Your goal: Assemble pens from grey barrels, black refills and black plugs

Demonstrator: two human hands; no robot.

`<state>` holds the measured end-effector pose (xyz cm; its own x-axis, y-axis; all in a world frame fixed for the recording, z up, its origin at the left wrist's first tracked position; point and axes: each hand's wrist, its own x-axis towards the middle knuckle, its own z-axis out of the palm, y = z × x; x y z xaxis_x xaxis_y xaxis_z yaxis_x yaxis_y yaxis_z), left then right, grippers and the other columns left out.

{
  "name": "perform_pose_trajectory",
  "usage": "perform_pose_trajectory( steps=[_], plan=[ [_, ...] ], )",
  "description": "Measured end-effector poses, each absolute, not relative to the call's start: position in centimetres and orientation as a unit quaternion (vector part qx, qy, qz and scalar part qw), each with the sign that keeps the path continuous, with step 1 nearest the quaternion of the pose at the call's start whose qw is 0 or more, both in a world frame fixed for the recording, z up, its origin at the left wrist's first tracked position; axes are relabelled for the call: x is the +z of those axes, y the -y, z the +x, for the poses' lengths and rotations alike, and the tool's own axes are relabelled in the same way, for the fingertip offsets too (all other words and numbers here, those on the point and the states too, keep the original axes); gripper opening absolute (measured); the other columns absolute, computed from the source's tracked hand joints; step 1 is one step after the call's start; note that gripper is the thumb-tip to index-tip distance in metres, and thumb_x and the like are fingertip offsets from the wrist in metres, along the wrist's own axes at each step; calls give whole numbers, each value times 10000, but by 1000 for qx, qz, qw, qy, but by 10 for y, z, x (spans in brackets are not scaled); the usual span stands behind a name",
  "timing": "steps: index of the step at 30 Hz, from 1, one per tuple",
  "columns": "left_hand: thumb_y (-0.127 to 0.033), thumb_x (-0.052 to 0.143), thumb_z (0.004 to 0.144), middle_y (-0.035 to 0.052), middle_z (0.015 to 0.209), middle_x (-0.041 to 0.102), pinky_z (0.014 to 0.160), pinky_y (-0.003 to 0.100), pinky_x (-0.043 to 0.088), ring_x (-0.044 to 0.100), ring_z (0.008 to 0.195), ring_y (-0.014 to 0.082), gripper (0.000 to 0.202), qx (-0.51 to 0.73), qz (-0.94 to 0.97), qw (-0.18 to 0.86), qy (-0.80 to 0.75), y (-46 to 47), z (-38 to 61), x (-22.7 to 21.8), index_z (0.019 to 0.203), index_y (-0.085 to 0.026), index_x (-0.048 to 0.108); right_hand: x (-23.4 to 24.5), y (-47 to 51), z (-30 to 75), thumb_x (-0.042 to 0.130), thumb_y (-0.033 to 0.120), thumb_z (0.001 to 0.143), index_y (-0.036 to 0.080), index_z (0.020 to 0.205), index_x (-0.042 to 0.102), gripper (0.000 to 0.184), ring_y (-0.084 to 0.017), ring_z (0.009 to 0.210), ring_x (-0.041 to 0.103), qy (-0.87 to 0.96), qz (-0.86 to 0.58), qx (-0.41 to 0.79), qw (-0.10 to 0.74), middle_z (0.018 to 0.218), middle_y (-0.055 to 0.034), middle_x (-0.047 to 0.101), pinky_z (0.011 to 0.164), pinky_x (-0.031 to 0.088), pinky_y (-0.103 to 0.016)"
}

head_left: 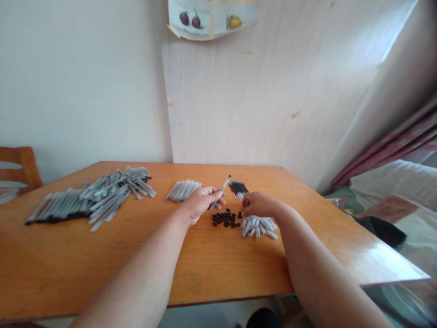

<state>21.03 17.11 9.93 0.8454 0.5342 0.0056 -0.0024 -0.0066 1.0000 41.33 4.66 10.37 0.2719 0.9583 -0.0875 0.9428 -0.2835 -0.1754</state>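
Observation:
Between the thumb and fingers of my left hand is a clear pen with a dark upper end, tilted up and to the right. My right hand is bent down with its fingertips together, just above small black pen plugs. Whatever those fingertips grip, if anything, is too small to make out. Clear pen caps lie heaped below my right hand. Behind the hands are a row of clear pen barrels and a bundle of dark ink refills.
A large spread of pens with caps covers the left of the wooden table. A chair stands at the far left. Beyond the right edge are a dark bin-like container and bedding.

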Motion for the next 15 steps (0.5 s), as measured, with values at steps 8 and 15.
perform_pose_trajectory(
  steps=[8, 15],
  plan=[
    [-389, 653, 787, 91, 824, 706, 539, 218, 343, 592, 643, 113, 290, 248, 637, 705, -190, -175, 211, 100, 930, -137, 638, 116, -48, 414, 501, 237, 770, 150, 817, 710, 232, -143, 672, 540, 620, -760, 59, 185, 696, -20, 631, 601, 356, -236],
    [-355, 650, 799, 82, 808, 701, 490, 197, 309, 581, 613, 94, 264, 305, 559, 746, -195, -181, 212, 100, 942, -135, 622, 111, -55, 407, 462, 441, 855, 153, 704, 619, 361, -115, 587, 473, 560, -766, 8, 317, 605, 4, 537, 525, 305, -227]
  ],
)
